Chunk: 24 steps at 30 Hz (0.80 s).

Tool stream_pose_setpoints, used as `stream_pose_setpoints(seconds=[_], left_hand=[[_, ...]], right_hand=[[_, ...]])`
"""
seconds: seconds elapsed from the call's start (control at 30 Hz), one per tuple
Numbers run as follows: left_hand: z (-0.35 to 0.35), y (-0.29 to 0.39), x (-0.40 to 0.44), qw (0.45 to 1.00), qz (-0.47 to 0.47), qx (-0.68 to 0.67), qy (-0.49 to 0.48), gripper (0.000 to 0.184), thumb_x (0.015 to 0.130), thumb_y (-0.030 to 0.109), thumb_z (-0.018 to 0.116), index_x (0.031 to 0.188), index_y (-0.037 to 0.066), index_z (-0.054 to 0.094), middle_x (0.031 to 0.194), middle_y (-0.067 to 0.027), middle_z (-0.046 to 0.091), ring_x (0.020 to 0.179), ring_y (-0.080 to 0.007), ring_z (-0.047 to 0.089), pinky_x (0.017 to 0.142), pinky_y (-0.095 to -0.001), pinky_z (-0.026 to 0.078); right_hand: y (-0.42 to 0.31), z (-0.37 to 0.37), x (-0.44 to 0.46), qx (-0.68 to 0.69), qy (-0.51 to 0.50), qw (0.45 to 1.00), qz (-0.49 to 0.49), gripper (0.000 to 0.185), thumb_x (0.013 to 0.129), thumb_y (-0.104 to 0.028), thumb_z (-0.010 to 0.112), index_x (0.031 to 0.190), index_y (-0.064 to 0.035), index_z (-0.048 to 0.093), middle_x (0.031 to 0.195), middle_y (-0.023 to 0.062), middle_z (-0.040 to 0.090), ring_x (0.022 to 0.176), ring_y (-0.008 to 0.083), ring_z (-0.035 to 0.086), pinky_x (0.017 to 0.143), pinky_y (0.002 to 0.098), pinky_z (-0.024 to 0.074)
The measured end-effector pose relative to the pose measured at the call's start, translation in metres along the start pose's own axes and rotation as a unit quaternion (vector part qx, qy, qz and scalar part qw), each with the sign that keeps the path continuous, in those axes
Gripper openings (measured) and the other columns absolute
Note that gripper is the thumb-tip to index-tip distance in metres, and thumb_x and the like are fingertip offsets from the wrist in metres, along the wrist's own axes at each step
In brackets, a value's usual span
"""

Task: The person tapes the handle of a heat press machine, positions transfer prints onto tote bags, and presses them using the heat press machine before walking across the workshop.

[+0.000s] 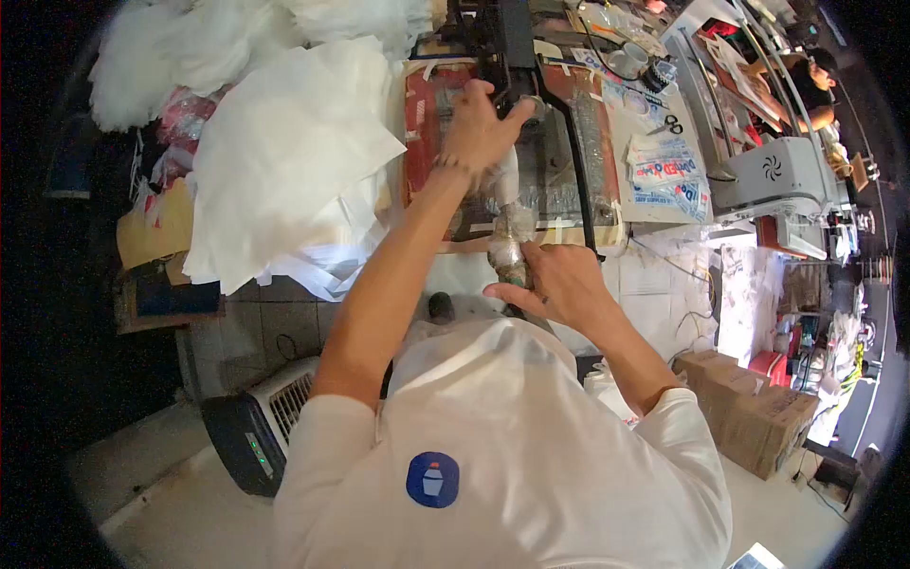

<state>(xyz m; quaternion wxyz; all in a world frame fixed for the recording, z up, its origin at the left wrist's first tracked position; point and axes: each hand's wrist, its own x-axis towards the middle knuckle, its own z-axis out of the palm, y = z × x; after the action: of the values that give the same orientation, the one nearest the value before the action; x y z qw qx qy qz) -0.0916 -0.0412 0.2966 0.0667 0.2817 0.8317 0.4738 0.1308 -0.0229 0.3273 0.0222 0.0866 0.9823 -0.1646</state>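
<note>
My left hand [485, 125] is over the far part of a press-like machine, its thumb and a finger spread apart. Beside it stands the machine's dark upright post [517, 33]. A handle [510, 245] wrapped in clear tape or film points towards me, a pale section running up from it under my left hand. My right hand [569, 284] is at the handle's near end, thumb on one side and fingers on the other. Beneath lies a reddish, taped work surface [427, 114]. A tall stack of thin white sheets [294, 152] is left of the machine.
Scissors [671, 124] and printed blue-and-red sheets [664, 175] lie on the right table. Further right are a white machine [773, 175] and another person [815, 90]. Cardboard boxes [749, 408] stand on the floor at right, and a vented black-and-white unit [251, 427] at left.
</note>
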Motion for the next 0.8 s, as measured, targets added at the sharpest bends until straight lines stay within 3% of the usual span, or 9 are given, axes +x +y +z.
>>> stream_pose_setpoints(seconds=[0.2, 0.3, 0.33, 0.43, 0.5, 0.57, 0.63, 0.7, 0.8], left_hand=[[0.020, 0.000, 0.034, 0.988, -0.129, -0.049, -0.074, 0.082, 0.071, 0.039, 0.080, 0.122, -0.009, 0.038, 0.107, -0.0262, 0.061, 0.103, -0.0336, 0.062, 0.092, -0.0415, 0.048], [0.007, 0.022, 0.067, 0.988, -0.058, 0.036, -0.137, 0.085, 0.072, 0.042, 0.080, 0.124, -0.010, 0.037, 0.102, -0.0247, 0.064, 0.098, -0.0341, 0.063, 0.089, -0.0387, 0.049], [-0.006, 0.039, 0.061, 0.976, -0.092, 0.058, -0.187, 0.069, 0.078, 0.038, 0.078, 0.119, -0.007, 0.044, 0.101, -0.0170, 0.063, 0.085, -0.0236, 0.062, 0.077, -0.0358, 0.051], [-0.034, 0.029, 0.063, 0.992, -0.036, -0.024, -0.118, 0.054, 0.086, 0.043, 0.067, 0.112, -0.003, 0.053, 0.092, -0.0115, 0.065, 0.081, -0.0204, 0.062, 0.074, -0.0348, 0.050], [-0.066, 0.005, 0.047, 0.984, 0.058, -0.165, -0.040, 0.049, 0.088, 0.047, 0.062, 0.109, 0.002, 0.062, 0.099, -0.0143, 0.068, 0.092, -0.0236, 0.065, 0.080, -0.0354, 0.051], [-0.125, 0.018, -0.002, 0.998, 0.047, -0.030, -0.006, 0.047, 0.087, 0.042, 0.065, 0.112, 0.002, 0.061, 0.102, -0.0154, 0.068, 0.094, -0.0274, 0.065, 0.084, -0.0364, 0.049], [-0.163, -0.034, -0.016, 0.969, 0.118, 0.218, -0.009, 0.046, 0.082, 0.031, 0.071, 0.116, 0.003, 0.060, 0.112, -0.0186, 0.065, 0.102, -0.0320, 0.063, 0.088, -0.0392, 0.048], [-0.205, -0.050, -0.047, 0.948, 0.072, 0.283, -0.126, 0.061, 0.076, 0.028, 0.077, 0.126, 0.002, 0.054, 0.129, -0.0200, 0.056, 0.119, -0.0306, 0.055, 0.100, -0.0376, 0.043], [-0.233, -0.100, -0.073, 0.957, 0.090, 0.254, -0.110, 0.064, 0.074, 0.028, 0.078, 0.128, 0.003, 0.054, 0.131, -0.0201, 0.055, 0.122, -0.0329, 0.053, 0.104, -0.0379, 0.040]], right_hand=[[-0.007, -0.029, -0.005, 0.034, -0.026, 0.999, -0.013, 0.066, 0.078, -0.068, 0.059, 0.066, -0.0023, 0.061, 0.050, 0.0157, 0.055, 0.052, 0.0341, 0.060, 0.049, 0.0431, 0.0459], [-0.028, -0.088, -0.022, -0.021, -0.017, 1.000, -0.005, 0.072, 0.080, -0.071, 0.053, 0.062, -0.0015, 0.064, 0.053, 0.0192, 0.057, 0.052, 0.0380, 0.060, 0.049, 0.0455, 0.0471], [-0.026, -0.095, -0.019, -0.014, -0.018, 0.999, -0.025, 0.073, 0.080, -0.071, 0.052, 0.059, -0.0019, 0.063, 0.051, 0.0189, 0.056, 0.050, 0.0375, 0.059, 0.049, 0.0454, 0.0468], [-0.038, -0.141, -0.015, -0.052, 0.003, 0.997, -0.057, 0.077, 0.081, -0.072, 0.050, 0.051, -0.0022, 0.060, 0.048, 0.0179, 0.054, 0.048, 0.0363, 0.058, 0.047, 0.0449, 0.0461], [-0.043, -0.172, -0.014, -0.073, 0.107, 0.987, -0.100, 0.078, 0.082, -0.071, 0.049, 0.050, -0.0018, 0.059, 0.047, 0.0167, 0.053, 0.046, 0.0361, 0.058, 0.047, 0.0443, 0.0457], [-0.050, -0.209, -0.008, -0.133, 0.140, 0.978, -0.073, 0.060, 0.080, -0.060, 0.062, 0.072, -0.0008, 0.066, 0.047, 0.0154, 0.051, 0.044, 0.0311, 0.054, 0.046, 0.0390, 0.0423], [-0.071, -0.246, 0.002, 0.074, 0.180, 0.981, -0.021, 0.055, 0.084, -0.054, 0.061, 0.075, -0.0003, 0.068, 0.052, 0.0154, 0.054, 0.044, 0.0227, 0.054, 0.045, 0.0351, 0.0410], [-0.092, -0.291, 0.004, 0.011, 0.213, 0.973, -0.084, 0.067, 0.088, -0.066, 0.048, 0.085, -0.0038, 0.072, 0.064, 0.0154, 0.063, 0.055, 0.0248, 0.065, 0.054, 0.0397, 0.0534], [-0.111, -0.332, 0.020, -0.041, 0.274, 0.950, -0.144, 0.069, 0.090, -0.067, 0.042, 0.092, -0.0052, 0.072, 0.073, 0.0156, 0.067, 0.065, 0.0261, 0.068, 0.061, 0.0412, 0.0565]])
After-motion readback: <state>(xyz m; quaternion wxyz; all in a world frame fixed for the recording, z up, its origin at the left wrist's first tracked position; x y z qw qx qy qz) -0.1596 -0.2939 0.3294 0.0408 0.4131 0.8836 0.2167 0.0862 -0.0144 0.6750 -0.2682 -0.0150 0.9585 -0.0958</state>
